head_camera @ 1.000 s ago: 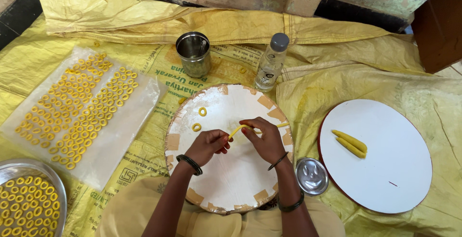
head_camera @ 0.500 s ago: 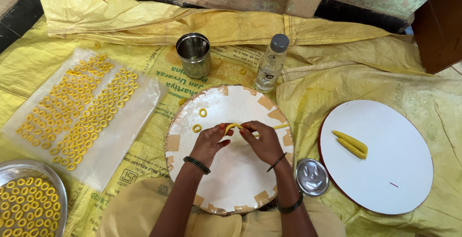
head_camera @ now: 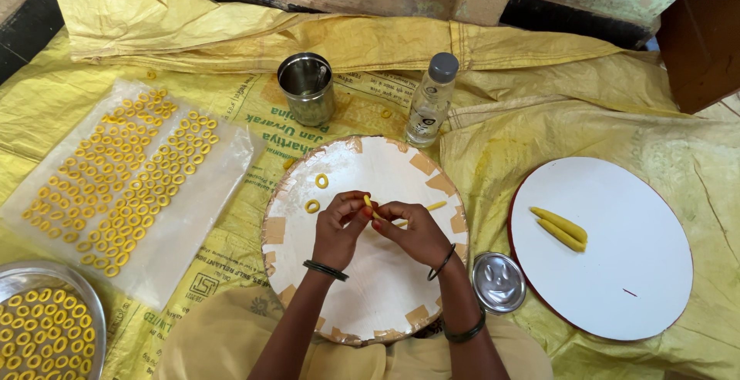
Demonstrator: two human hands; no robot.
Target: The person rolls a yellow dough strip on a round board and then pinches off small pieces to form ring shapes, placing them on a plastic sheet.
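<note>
Both hands meet over the round white board (head_camera: 385,295). Left hand (head_camera: 341,230) and right hand (head_camera: 416,232) pinch a thin yellow dough strip (head_camera: 373,210) between curled fingertips, above the board's middle. Two finished dough rings (head_camera: 317,193) lie on the board just beside the left hand. More rings cover the plastic sheet (head_camera: 193,218) and fill the steel plate (head_camera: 91,303) at left.

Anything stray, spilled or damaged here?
Minor only. One yellow ring lies alone on the yellow sheet beside the bottle, and another sits by the round board, both off any surface. The board's rim is patched with tape pieces. Both hands pinch a dough strip.
</note>
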